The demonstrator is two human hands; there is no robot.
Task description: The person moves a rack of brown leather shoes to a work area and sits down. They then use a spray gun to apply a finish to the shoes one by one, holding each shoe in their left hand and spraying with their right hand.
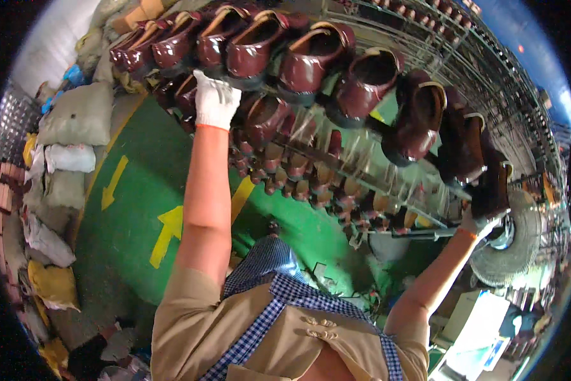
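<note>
A green floor (142,143) spreads from the left of the frame to its middle, beneath everything else. A long row of glossy dark-red shoes (253,56) arcs across the top, from the upper left down to the right edge of the centre, heels toward the wearer; more shoes sit in lower tiers below it, on a rack whose dark bar (419,235) shows right of centre. Metal racks (447,54) fill the upper right. At the bottom, the wearer's tan shirt (190,311) lies under a blue checked apron (260,267). Pale sacks (75,114) are heaped along the left side. A round caged fan (520,247) stands at the right, above a white box (479,317) in the lower right. Two yellow arrows (166,236) mark the floor left of centre. The left hand (217,101), in a white glove, reaches up to the row at upper centre-left, fingers bent just under the heels; whether they pinch anything, I cannot tell. The right hand (480,223), also white-gloved, is under the last shoe (492,190) at right, its fingers mostly hidden, so its grip cannot be told. An orange cuff edge (212,127) rings the left wrist.
</note>
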